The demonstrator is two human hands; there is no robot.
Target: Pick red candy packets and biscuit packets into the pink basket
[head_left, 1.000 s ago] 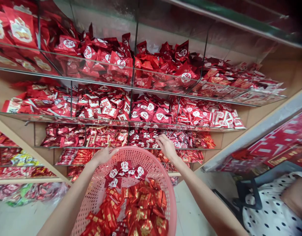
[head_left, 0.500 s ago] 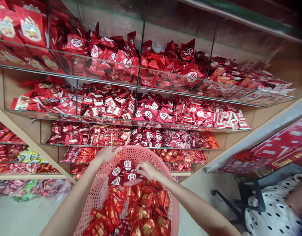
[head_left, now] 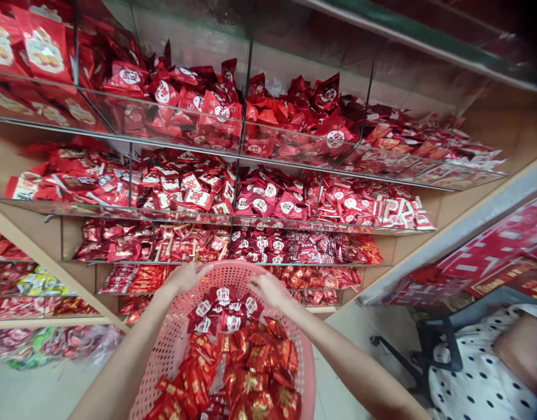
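A pink perforated plastic basket [head_left: 308, 361] stands in front of me. My left hand [head_left: 187, 277] grips its far left rim. Inside, dark red packets with white labels [head_left: 223, 296] lie at the far end. Nearer to me is a heap of shiny red packets with gold print [head_left: 255, 356]. Above the far right of the basket is my right hand [head_left: 268, 290], its fingers curled in, with no packet showing in them. Just below its fingertips lies one white-labelled dark red packet [head_left: 251, 305].
Tiered shelves with clear dividers hold many red packets [head_left: 259, 195] beyond the basket. At right a person in a polka-dot garment [head_left: 464, 373] sits on an office chair [head_left: 443, 341]. Bagged goods [head_left: 45, 344] lie on the floor at left.
My right hand has risen away from the dark red packets towards the far right rim. A white-labelled packet now shows beneath it. My left hand stays on the rim.
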